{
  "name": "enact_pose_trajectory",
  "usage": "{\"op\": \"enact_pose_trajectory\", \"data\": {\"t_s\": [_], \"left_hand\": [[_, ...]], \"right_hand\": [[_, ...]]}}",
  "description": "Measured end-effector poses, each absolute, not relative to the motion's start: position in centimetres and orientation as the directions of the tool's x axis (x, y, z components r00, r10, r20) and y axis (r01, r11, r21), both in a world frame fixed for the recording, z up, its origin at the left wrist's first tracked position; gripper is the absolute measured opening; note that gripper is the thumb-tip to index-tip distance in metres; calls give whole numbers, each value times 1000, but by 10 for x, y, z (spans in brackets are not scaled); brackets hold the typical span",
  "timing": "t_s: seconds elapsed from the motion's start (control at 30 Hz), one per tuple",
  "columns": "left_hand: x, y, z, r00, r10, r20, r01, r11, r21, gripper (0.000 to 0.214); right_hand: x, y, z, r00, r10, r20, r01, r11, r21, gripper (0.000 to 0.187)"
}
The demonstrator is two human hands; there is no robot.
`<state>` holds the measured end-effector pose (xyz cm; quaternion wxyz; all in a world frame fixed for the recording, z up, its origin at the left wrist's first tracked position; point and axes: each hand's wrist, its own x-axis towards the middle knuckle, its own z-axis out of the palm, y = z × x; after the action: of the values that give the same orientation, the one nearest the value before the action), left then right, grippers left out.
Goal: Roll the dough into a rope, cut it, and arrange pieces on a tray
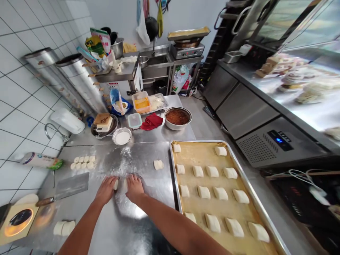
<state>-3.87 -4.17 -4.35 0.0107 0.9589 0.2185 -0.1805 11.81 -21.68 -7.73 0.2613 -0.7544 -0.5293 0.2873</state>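
Note:
My left hand [106, 189] and my right hand [134, 187] lie palm down side by side on the floured steel table [148, 205]. A small piece of pale dough [120, 184] shows between them, touched by both hands. The fingers curl over it. One folded dough piece [158, 164] lies alone just beyond my right hand. To the right stands a large baking tray [239, 166] lined with paper, holding several folded dough pieces [204, 192] in rows.
Several small dough rounds [83, 162] sit at the left, with a bench scraper [67, 187] and two dough lumps [63, 227] nearer me. A bowl of brown filling [177, 117], a flour bowl [122, 136], a red cloth [151, 121] and tubs stand further back.

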Motion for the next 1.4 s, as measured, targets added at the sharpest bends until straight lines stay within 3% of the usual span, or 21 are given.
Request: {"op": "enact_pose_trajectory", "data": {"t_s": [0.13, 0.23, 0.33, 0.43, 0.53, 0.63, 0.73, 0.93, 1.1, 1.2, 1.3, 1.4], "left_hand": [[-43, -35, -43, 862, 365, -352, 384, -923, -14, 68], [-40, -51, -41, 884, 376, -278, 389, -921, -6, 64], [-4, -96, -41, 922, 355, -154, 367, -928, 65, 74], [78, -166, -43, 961, 271, -59, 277, -948, 155, 81], [190, -240, -52, 993, 114, -40, 120, -971, 209, 69], [299, -296, -77, 998, -8, -56, 5, -971, 241, 60], [379, -329, -110, 996, -39, -82, -19, -973, 231, 58], [446, -358, -144, 992, -11, -129, 12, -984, 180, 40], [440, -380, -130, 994, 73, -76, 83, -987, 134, 43], [394, -398, -118, 978, 204, 34, 198, -970, 140, 48], [310, -422, -122, 926, 338, 167, 293, -924, 246, 47], [214, -455, -143, 886, 417, 205, 346, -886, 308, 41]], "right_hand": [[120, -199, -80, 262, 949, -174, 682, -310, -663, 56], [131, -235, -79, 257, 954, -153, 705, -293, -646, 54], [165, -310, -75, 326, 938, -119, 648, -314, -694, 53], [222, -405, -70, 470, 873, -131, 499, -386, -776, 54], [290, -494, -73, 609, 777, -160, 402, -476, -782, 53], [352, -561, -91, 676, 720, -156, 404, -540, -738, 52], [402, -608, -118, 709, 691, -139, 421, -573, -703, 53], [467, -648, -165, 686, 713, -142, 453, -572, -684, 55], [510, -627, -187, 607, 789, -89, 586, -521, -621, 58], [541, -600, -192, 527, 847, -75, 665, -465, -585, 54], [569, -574, -194, 456, 888, -59, 716, -405, -569, 54], [584, -558, -197, 402, 915, -45, 756, -359, -548, 53]]}}
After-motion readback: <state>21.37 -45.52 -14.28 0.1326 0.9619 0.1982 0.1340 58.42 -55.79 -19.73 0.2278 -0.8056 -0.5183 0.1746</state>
